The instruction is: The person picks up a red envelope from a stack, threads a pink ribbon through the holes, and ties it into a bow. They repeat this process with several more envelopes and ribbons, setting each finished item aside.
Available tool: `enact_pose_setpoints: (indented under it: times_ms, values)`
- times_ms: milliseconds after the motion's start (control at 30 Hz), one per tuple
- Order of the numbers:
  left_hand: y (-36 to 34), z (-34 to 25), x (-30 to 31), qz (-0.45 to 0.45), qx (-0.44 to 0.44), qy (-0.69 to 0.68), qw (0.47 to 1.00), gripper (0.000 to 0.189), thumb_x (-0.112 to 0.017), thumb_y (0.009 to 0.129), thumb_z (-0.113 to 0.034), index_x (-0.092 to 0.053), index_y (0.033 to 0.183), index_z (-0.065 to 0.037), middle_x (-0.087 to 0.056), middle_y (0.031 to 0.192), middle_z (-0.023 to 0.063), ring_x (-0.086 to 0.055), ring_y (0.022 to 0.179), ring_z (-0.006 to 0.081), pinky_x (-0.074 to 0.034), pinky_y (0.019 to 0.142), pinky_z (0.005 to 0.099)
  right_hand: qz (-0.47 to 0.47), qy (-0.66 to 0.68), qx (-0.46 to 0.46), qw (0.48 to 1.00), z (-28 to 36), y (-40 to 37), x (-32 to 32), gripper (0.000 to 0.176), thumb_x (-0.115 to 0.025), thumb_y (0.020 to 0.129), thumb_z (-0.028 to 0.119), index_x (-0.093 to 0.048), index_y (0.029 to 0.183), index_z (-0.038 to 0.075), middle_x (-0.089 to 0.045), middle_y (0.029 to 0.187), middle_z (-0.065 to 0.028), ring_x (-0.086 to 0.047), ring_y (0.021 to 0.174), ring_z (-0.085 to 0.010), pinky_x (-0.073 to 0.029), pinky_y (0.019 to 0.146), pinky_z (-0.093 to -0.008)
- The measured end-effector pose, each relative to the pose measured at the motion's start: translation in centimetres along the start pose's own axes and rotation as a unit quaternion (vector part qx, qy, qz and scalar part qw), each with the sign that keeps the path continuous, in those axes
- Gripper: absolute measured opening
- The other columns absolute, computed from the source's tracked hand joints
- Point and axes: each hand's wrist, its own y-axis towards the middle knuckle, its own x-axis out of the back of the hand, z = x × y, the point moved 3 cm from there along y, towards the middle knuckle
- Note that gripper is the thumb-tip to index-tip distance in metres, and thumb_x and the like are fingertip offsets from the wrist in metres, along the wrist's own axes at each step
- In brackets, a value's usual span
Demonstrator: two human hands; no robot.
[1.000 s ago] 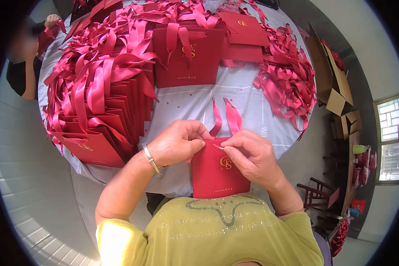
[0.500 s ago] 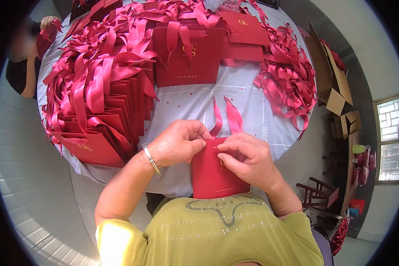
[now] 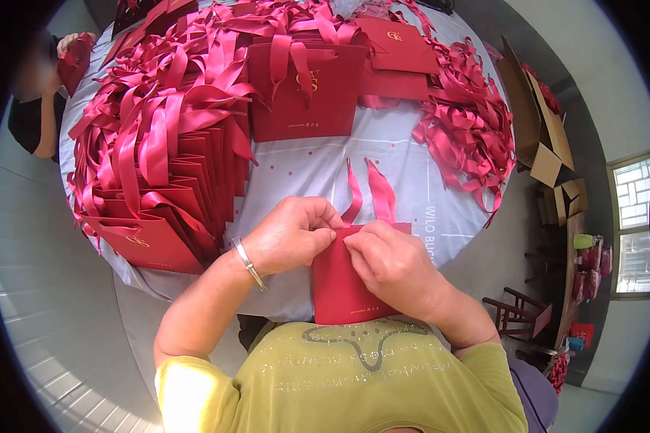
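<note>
A small red paper bag (image 3: 343,292) stands at the table's near edge against my shirt, its printed face toward me. My left hand (image 3: 305,229) pinches the bag's top left edge, fingers closed. At the upper middle of the bag's face is my right hand (image 3: 388,261), thumb and fingertips pressed together; what is between them is too small to make out. Two ends of pink ribbon (image 3: 381,191) stick up behind the bag's top edge and lie toward the table's middle.
Packed red bags with ribbons (image 3: 148,242) fill the table's left. A larger red bag (image 3: 307,94) lies ahead, loose ribbons (image 3: 469,123) at right. Another person (image 3: 40,119) holds something red at far left. Cardboard boxes (image 3: 545,166) and a wooden stool (image 3: 516,314) are at right.
My right hand has shifted slightly left and its fingers have closed together, now covering the gold logo on the bag. My left hand has barely moved.
</note>
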Motion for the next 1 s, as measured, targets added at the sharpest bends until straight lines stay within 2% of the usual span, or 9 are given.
enact_pose_setpoints:
  times_ms: [67,200,267,533,633,767,833,933,1000]
  values:
    - [0.0,0.1,0.1,0.003,0.005,-0.006,1.000,0.012,-0.057,0.091,-0.002,-0.064,0.100,0.003,-0.064,0.078,0.0015,-0.054,0.062,0.0049,-0.044,0.051,0.0231,0.060,-0.087,0.019,0.994,0.5,0.0,-0.4,0.010,-0.068,0.081,0.001,-0.061,0.088,0.000,-0.059,0.081,-0.0117,-0.065,0.067,-0.0262,-0.054,0.058,-0.0353]
    - [-0.1,-0.3,0.1,0.001,0.019,-0.008,1.000,0.012,-0.058,0.091,0.000,-0.065,0.100,0.003,-0.065,0.081,0.0024,-0.054,0.063,0.0053,-0.045,0.052,0.0234,0.107,-0.090,-0.006,0.990,0.3,0.7,-0.6,0.006,-0.065,0.082,0.003,-0.061,0.087,0.002,-0.059,0.080,-0.0119,-0.065,0.065,-0.0259,-0.053,0.057,-0.0358]
    - [-0.1,-0.2,0.2,0.004,0.021,-0.014,1.000,0.013,-0.057,0.091,0.000,-0.065,0.100,0.003,-0.065,0.081,0.0023,-0.054,0.063,0.0050,-0.045,0.052,0.0233,0.055,0.044,0.004,0.998,-0.7,1.1,-0.6,0.005,-0.064,0.082,0.003,-0.062,0.087,0.003,-0.059,0.080,-0.0110,-0.064,0.064,-0.0250,-0.053,0.058,-0.0372]
    - [-0.1,-0.2,0.0,0.008,0.035,0.027,0.999,0.012,-0.058,0.092,0.000,-0.067,0.100,0.004,-0.068,0.085,0.0036,-0.059,0.068,0.0057,-0.047,0.056,0.0227,0.022,0.016,-0.022,0.999,-1.3,0.8,-0.5,0.014,-0.074,0.075,-0.002,-0.068,0.086,0.003,-0.063,0.081,-0.0095,-0.065,0.070,-0.0266,-0.053,0.062,-0.0374]
    - [-0.5,-0.5,-0.4,0.009,-0.023,0.014,1.000,0.014,-0.060,0.091,-0.001,-0.067,0.102,0.004,-0.070,0.085,0.0050,-0.061,0.068,0.0063,-0.049,0.057,0.0232,0.080,0.172,-0.119,0.975,-2.9,1.4,-0.5,0.015,-0.078,0.073,0.000,-0.066,0.083,0.002,-0.060,0.079,-0.0093,-0.060,0.067,-0.0242,-0.049,0.061,-0.0337]
    - [-1.0,-1.2,-0.5,-0.003,-0.009,0.036,0.999,0.015,-0.063,0.091,0.000,-0.066,0.106,0.003,-0.070,0.088,0.0034,-0.059,0.065,0.0041,-0.049,0.055,0.0212,0.100,0.123,-0.102,0.982,-3.2,2.1,0.3,0.015,-0.077,0.078,0.004,-0.065,0.088,0.001,-0.063,0.084,-0.0077,-0.061,0.073,-0.0186,-0.050,0.066,-0.0308]
    - [-1.2,-1.3,-0.7,0.005,-0.012,0.034,0.999,0.017,-0.063,0.090,0.001,-0.065,0.107,0.004,-0.070,0.091,0.0041,-0.060,0.066,0.0042,-0.051,0.055,0.0216,0.253,0.295,-0.296,0.873,-3.9,3.0,1.3,0.017,-0.074,0.086,0.007,-0.064,0.098,0.001,-0.065,0.092,-0.0049,-0.061,0.082,-0.0122,-0.050,0.072,-0.0281]
    - [-1.1,-0.7,-1.1,-0.023,-0.054,0.065,0.996,0.025,-0.070,0.083,-0.004,-0.066,0.107,0.003,-0.073,0.083,0.0097,-0.065,0.062,0.0105,-0.053,0.057,0.0280,0.330,0.431,-0.303,0.784,-6.6,3.9,1.0,0.022,-0.062,0.097,0.017,-0.061,0.112,0.001,-0.066,0.096,-0.0027,-0.059,0.085,-0.0100,-0.050,0.077,-0.0269]
    - [-1.3,-1.2,-1.3,-0.045,-0.102,0.111,0.988,0.025,-0.072,0.081,-0.005,-0.066,0.104,0.002,-0.073,0.083,0.0112,-0.066,0.062,0.0137,-0.053,0.058,0.0293,0.352,0.391,-0.346,0.777,-6.9,4.7,1.0,0.024,-0.061,0.098,0.020,-0.062,0.113,0.002,-0.067,0.093,-0.0026,-0.059,0.082,-0.0097,-0.050,0.075,-0.0260]
